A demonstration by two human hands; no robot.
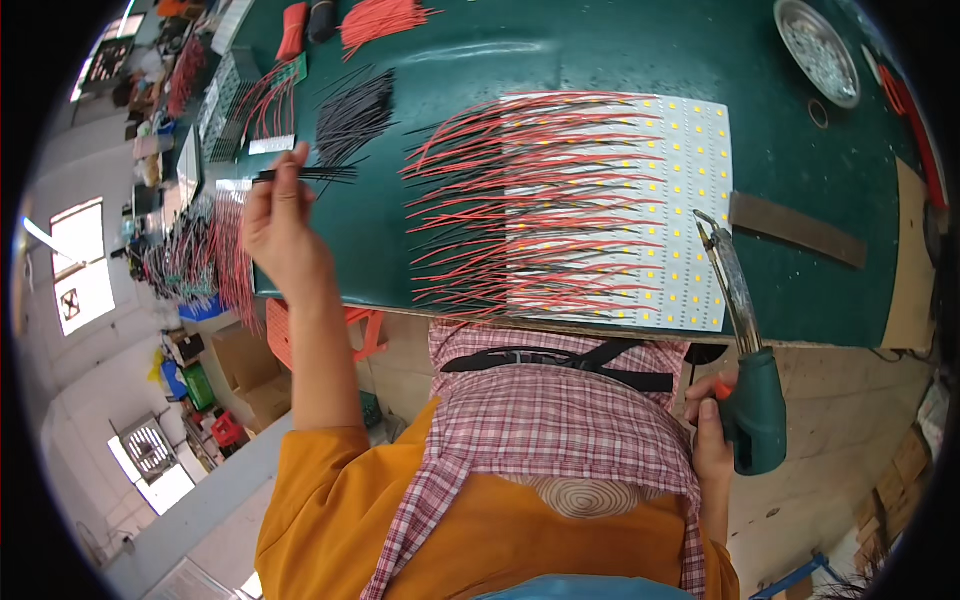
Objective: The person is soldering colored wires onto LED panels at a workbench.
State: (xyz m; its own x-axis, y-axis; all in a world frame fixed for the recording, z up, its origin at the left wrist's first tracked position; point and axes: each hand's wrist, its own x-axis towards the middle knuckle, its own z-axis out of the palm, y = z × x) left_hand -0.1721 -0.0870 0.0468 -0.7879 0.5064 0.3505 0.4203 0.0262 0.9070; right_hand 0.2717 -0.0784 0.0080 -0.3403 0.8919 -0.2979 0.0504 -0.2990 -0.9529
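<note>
My left hand (283, 230) is raised over the left part of the green table, its fingers pinched on a small bunch of black wires (325, 174). Close beyond it lies a loose pile of black wires (355, 115). In my right hand (708, 430), at the table's front edge, is a green soldering gun (757, 410), its long metal tip pointing up over a white LED board (690, 200). Small yellow squares dot the board in rows. Red and black wires (455, 205) lie across its left part and stick out past its left edge.
A flat metal bar (800, 230) rests right of the board. Further back stands a round metal dish (818, 55). Red wires (385, 22) are heaped at the far left, near a small board with red wires (275, 100). Bundled wires (230, 250) hang at the left table edge.
</note>
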